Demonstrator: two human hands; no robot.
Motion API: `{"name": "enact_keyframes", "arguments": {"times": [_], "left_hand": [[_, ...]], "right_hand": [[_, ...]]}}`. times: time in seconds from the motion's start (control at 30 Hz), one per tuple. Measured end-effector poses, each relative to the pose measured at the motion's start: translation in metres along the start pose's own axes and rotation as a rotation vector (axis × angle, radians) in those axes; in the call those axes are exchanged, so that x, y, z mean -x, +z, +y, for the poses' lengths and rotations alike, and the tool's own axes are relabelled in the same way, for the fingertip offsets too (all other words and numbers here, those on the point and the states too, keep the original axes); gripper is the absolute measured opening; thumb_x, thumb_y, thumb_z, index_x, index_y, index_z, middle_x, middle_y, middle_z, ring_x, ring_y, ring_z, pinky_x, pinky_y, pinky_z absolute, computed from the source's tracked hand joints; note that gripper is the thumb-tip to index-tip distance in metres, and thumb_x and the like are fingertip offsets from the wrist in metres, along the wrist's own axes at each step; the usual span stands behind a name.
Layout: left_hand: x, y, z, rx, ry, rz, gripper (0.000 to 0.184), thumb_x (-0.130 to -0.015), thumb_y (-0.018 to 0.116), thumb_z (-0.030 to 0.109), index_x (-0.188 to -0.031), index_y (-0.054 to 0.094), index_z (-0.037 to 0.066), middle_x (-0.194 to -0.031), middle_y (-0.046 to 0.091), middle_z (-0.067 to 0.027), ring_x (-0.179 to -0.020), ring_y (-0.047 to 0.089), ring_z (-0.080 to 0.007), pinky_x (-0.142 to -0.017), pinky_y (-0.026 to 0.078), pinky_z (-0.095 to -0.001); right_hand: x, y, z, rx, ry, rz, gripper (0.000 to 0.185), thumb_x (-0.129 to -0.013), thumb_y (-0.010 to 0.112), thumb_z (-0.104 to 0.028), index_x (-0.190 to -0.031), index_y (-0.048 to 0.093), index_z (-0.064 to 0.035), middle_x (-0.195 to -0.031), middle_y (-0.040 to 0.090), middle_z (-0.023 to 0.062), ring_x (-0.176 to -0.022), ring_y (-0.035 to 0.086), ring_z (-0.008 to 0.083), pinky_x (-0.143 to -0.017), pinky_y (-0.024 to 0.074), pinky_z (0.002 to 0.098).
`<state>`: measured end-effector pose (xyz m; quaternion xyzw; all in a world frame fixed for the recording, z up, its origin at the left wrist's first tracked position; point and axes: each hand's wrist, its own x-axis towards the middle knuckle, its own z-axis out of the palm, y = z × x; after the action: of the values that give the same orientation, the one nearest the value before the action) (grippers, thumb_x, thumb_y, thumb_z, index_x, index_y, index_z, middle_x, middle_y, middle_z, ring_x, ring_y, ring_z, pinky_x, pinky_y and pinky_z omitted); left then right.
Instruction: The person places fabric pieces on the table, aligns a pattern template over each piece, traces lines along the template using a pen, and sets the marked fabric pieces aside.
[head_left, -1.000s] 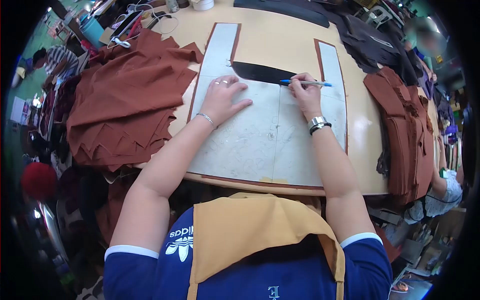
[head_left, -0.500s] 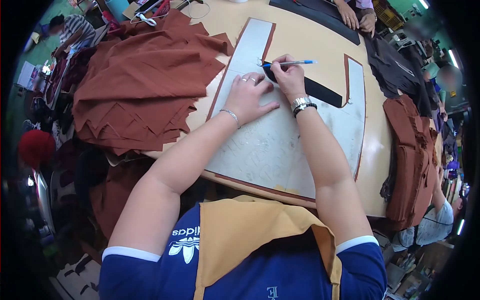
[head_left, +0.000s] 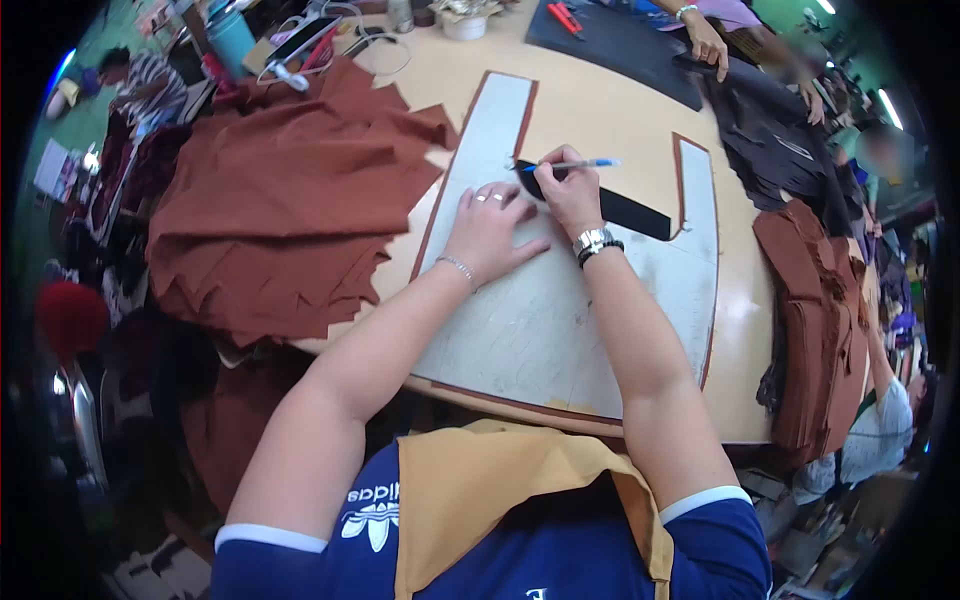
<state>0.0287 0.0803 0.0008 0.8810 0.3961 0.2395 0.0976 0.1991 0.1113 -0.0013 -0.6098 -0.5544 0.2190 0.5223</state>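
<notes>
Head view: right hand (head_left: 570, 198) grips blue pen (head_left: 596, 163); left hand (head_left: 490, 243) lies splayed on template (head_left: 510, 350) (shirt (head_left: 345, 570) reads "adidas", inverted)

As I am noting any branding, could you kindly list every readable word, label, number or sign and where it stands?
"didas", upside down, on the blue shirt; the tan apron hides anything before it.
A character at the bottom edge: cut off, not readable.
Faint marks on the pale board: too blurred to read.
</notes>
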Motion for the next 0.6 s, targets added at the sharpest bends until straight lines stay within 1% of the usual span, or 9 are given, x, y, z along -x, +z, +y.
{"name": "enact_keyframes", "arguments": {"times": [0.03, 0.1, 0.2, 0.23, 0.3, 0.33, 0.37, 0.47, 0.6], "left_hand": [[0.000, 0.000, -0.001, -0.002, -0.004, 0.014, 0.050, -0.078, 0.075, 0.049, -0.109, 0.065, 0.011, -0.124, 0.059, -0.0136, -0.124, 0.050, -0.0311, -0.107, 0.034, -0.0490], [0.000, 0.003, 0.000, 0.020, 0.003, 0.031, 0.050, -0.078, 0.076, 0.047, -0.110, 0.065, 0.011, -0.124, 0.058, -0.0140, -0.124, 0.050, -0.0315, -0.108, 0.034, -0.0488], [0.001, 0.000, 0.004, 0.014, 0.006, 0.056, 0.049, -0.078, 0.077, 0.045, -0.110, 0.065, 0.011, -0.123, 0.058, -0.0141, -0.124, 0.050, -0.0316, -0.108, 0.034, -0.0485], [0.001, 0.002, 0.004, 0.019, 0.013, 0.061, 0.049, -0.078, 0.077, 0.045, -0.111, 0.064, 0.011, -0.123, 0.058, -0.0140, -0.123, 0.050, -0.0316, -0.108, 0.035, -0.0484], [0.001, 0.004, 0.003, 0.010, 0.009, 0.074, 0.049, -0.078, 0.078, 0.044, -0.111, 0.064, 0.011, -0.123, 0.058, -0.0139, -0.123, 0.051, -0.0316, -0.108, 0.035, -0.0481], [0.001, 0.002, 0.002, 0.015, 0.022, 0.070, 0.048, -0.078, 0.078, 0.043, -0.111, 0.064, 0.011, -0.122, 0.058, -0.0140, -0.122, 0.051, -0.0318, -0.107, 0.035, -0.0478], [0.000, 0.002, 0.002, 0.019, 0.024, 0.071, 0.048, -0.078, 0.078, 0.043, -0.111, 0.064, 0.011, -0.122, 0.058, -0.0141, -0.122, 0.051, -0.0319, -0.107, 0.035, -0.0479], [0.000, 0.003, 0.003, 0.021, 0.027, 0.068, 0.048, -0.078, 0.077, 0.043, -0.110, 0.064, 0.010, -0.122, 0.058, -0.0146, -0.122, 0.051, -0.0321, -0.106, 0.035, -0.0480], [0.000, 0.002, 0.005, 0.004, 0.025, 0.057, 0.047, -0.079, 0.077, 0.043, -0.110, 0.064, 0.010, -0.123, 0.058, -0.0153, -0.122, 0.051, -0.0323, -0.106, 0.036, -0.0473]], "right_hand": [[0.000, -0.006, 0.008, -0.065, -0.035, 0.052, 0.013, -0.083, 0.065, -0.014, -0.082, 0.064, -0.0009, -0.069, 0.068, 0.0095, -0.064, 0.063, 0.0134, -0.060, 0.0508, 0.0286], [0.003, -0.033, 0.025, -0.338, 0.063, 0.086, 0.009, -0.085, 0.064, -0.011, -0.083, 0.064, -0.0021, -0.071, 0.065, 0.0042, -0.065, 0.060, 0.0094, -0.059, 0.0481, 0.0260], [0.022, -0.114, 0.046, -0.129, 0.046, 0.238, 0.006, -0.086, 0.063, -0.009, -0.085, 0.063, -0.0031, -0.071, 0.062, 0.0004, -0.065, 0.055, 0.0064, -0.059, 0.0455, 0.0237], [0.031, -0.145, 0.050, -0.050, 0.064, 0.275, 0.005, -0.087, 0.062, -0.007, -0.085, 0.062, -0.0032, -0.073, 0.063, 0.0011, -0.066, 0.055, 0.0063, -0.060, 0.0454, 0.0229], [0.042, -0.193, 0.084, -0.059, 0.071, 0.453, 0.004, -0.088, 0.061, -0.007, -0.086, 0.062, -0.0037, -0.075, 0.066, 0.0027, -0.067, 0.058, 0.0066, -0.061, 0.0461, 0.0215], [0.047, -0.208, 0.087, -0.080, 0.142, 0.472, 0.004, -0.088, 0.061, -0.007, -0.086, 0.062, -0.0035, -0.075, 0.066, 0.0025, -0.067, 0.058, 0.0065, -0.061, 0.0462, 0.0216], [0.052, -0.217, 0.090, -0.105, 0.213, 0.490, 0.003, -0.088, 0.062, -0.006, -0.086, 0.062, -0.0033, -0.075, 0.066, 0.0023, -0.066, 0.058, 0.0064, -0.062, 0.0463, 0.0217], [0.058, -0.215, 0.095, -0.108, 0.169, 0.439, 0.005, -0.086, 0.063, -0.007, -0.085, 0.063, -0.0029, -0.074, 0.065, 0.0008, -0.066, 0.057, 0.0057, -0.061, 0.0459, 0.0222], [0.058, -0.215, 0.106, 0.013, 0.127, 0.419, 0.008, -0.085, 0.065, -0.010, -0.084, 0.064, -0.0025, -0.072, 0.063, -0.0008, -0.064, 0.055, 0.0054, -0.060, 0.0448, 0.0228]]}}
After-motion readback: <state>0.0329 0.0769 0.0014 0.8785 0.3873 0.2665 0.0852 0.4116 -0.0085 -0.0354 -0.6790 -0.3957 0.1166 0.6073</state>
